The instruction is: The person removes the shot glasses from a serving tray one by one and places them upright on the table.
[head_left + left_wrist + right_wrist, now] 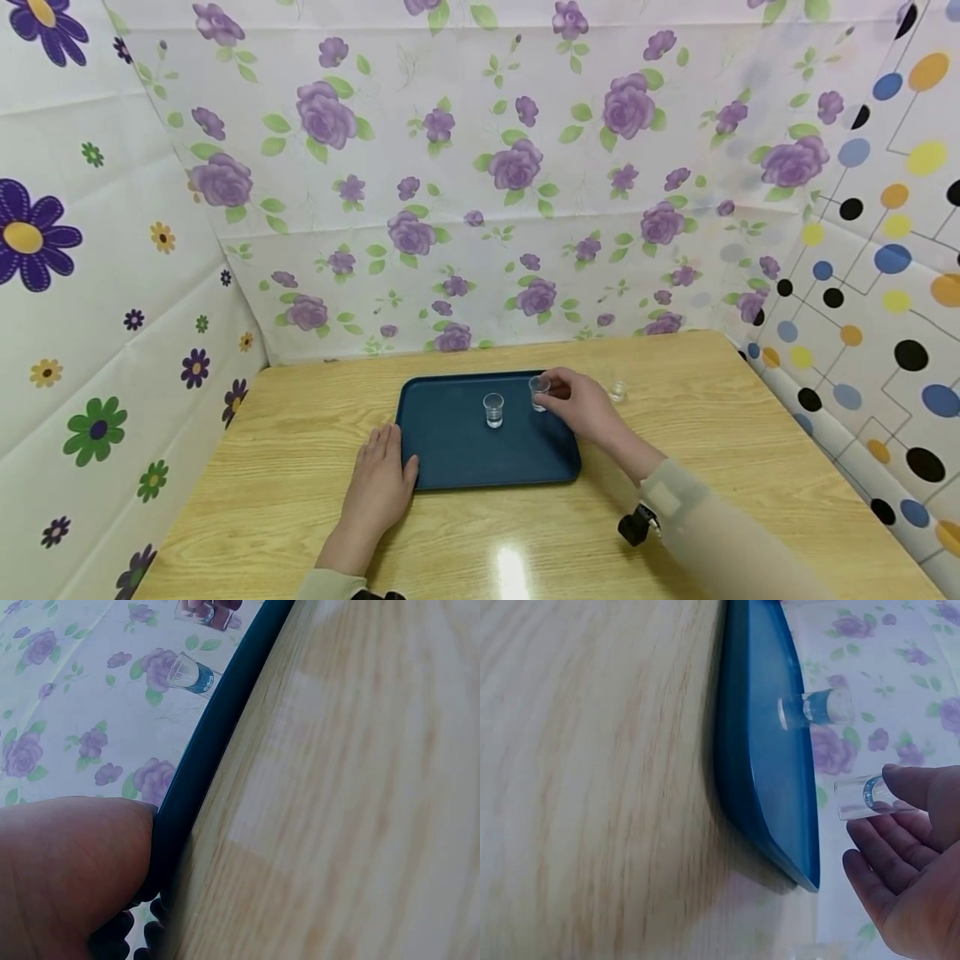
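A dark blue rectangular tray [450, 458] lies on the wooden table. My left hand [377, 482] rests against its left edge, fingers straight, with the thumb by the near left corner. Between thumb and fingers, my right hand [588, 407] pinches a small clear shot glass [537, 394] over the tray's far right part. The right wrist view shows this held glass [857, 799] apart from the tray floor. Another clear shot glass [493, 412] stands upright near the tray's middle.
A third clear glass [617, 391] is on the table [712, 433], just right of the tray and behind the right forearm. Flower-patterned sheets [465, 167] hang behind and to the left; a dotted sheet [862, 250] hangs on the right.
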`<state>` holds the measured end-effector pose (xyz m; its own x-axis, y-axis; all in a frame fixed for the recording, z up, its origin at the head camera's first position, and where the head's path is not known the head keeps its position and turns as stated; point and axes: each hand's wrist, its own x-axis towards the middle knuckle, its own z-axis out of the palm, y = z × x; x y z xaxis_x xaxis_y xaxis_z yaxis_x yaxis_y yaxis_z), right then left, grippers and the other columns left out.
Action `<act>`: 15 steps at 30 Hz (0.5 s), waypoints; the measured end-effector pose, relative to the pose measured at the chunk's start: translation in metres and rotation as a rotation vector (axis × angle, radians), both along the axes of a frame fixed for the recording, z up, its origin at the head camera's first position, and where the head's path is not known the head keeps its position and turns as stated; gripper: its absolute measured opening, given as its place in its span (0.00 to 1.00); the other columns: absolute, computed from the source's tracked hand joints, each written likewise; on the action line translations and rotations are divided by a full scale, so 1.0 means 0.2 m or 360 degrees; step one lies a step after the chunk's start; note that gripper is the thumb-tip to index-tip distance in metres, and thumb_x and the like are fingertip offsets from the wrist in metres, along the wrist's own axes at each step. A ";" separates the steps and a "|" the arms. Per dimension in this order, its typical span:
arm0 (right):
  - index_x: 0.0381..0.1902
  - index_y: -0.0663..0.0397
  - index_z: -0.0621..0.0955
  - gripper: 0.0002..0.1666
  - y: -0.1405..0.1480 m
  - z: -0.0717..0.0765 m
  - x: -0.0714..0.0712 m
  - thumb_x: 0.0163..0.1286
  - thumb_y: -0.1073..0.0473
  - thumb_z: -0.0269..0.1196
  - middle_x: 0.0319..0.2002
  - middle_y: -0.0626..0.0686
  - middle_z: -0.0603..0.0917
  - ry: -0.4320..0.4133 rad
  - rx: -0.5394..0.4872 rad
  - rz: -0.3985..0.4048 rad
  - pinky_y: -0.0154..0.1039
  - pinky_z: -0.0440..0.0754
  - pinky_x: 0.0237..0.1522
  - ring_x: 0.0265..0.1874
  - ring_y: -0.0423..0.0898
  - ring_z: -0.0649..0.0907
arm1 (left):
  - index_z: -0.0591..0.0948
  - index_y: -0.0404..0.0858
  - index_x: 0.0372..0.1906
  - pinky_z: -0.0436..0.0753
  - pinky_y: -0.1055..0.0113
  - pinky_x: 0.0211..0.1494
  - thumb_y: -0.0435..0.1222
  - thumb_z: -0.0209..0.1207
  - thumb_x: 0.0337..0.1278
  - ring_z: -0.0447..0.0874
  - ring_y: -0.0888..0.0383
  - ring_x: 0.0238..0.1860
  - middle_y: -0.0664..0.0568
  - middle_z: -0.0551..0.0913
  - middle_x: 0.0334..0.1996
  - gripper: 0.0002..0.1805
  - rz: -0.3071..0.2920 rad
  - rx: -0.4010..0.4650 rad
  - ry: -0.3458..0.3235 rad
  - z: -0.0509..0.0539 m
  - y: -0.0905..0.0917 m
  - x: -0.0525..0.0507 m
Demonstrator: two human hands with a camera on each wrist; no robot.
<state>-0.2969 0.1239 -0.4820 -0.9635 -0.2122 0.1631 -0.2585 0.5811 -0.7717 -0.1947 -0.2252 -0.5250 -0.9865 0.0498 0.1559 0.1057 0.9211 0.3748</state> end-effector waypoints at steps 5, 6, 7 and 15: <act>0.65 0.49 0.86 0.21 0.07 0.02 0.02 0.80 0.51 0.72 0.56 0.51 0.89 -0.0025 0.0007 -0.0010 0.53 0.91 0.56 0.55 0.52 0.89 | 0.62 0.20 0.83 0.56 0.33 0.86 0.40 0.59 0.86 0.54 0.28 0.85 0.24 0.62 0.82 0.37 0.0002 0.0005 -0.0006 0.00 0.00 0.00; 0.66 0.49 0.86 0.21 0.09 0.02 0.02 0.80 0.50 0.72 0.56 0.51 0.89 -0.0028 0.0010 -0.0009 0.53 0.91 0.55 0.55 0.51 0.89 | 0.62 0.20 0.83 0.56 0.33 0.86 0.40 0.59 0.86 0.54 0.28 0.85 0.24 0.62 0.82 0.37 0.0002 0.0006 -0.0003 0.00 0.00 0.00; 0.66 0.49 0.85 0.22 0.10 0.02 0.03 0.80 0.50 0.72 0.57 0.51 0.89 -0.0035 0.0012 -0.0013 0.53 0.91 0.55 0.55 0.51 0.89 | 0.62 0.19 0.83 0.56 0.33 0.86 0.40 0.59 0.86 0.54 0.27 0.85 0.24 0.62 0.82 0.37 0.0003 0.0008 0.0001 0.00 0.00 0.00; 0.68 0.52 0.85 0.23 0.22 0.03 0.06 0.81 0.51 0.71 0.57 0.53 0.89 -0.0025 0.0025 -0.0022 0.54 0.90 0.55 0.56 0.53 0.89 | 0.63 0.19 0.82 0.58 0.32 0.85 0.39 0.59 0.85 0.55 0.27 0.84 0.24 0.63 0.81 0.37 0.0004 0.0009 0.0020 0.00 0.00 0.00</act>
